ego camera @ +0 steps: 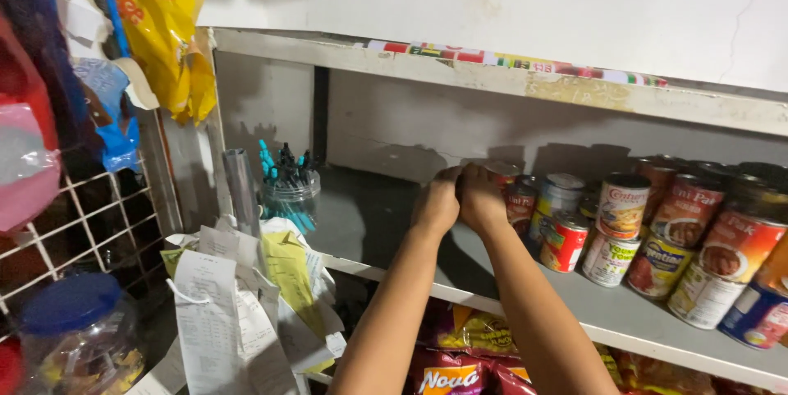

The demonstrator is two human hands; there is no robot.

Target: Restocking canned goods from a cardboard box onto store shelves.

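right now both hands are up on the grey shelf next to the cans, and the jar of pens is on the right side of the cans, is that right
Not quite. The head view shows both hands on the grey shelf beside the cans, but the jar of pens stands to the left of the cans and of the hands, at the shelf's left end.

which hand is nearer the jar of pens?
Left. The left hand sits on the shelf between the jar of pens and the right hand, which is closer to the cans.
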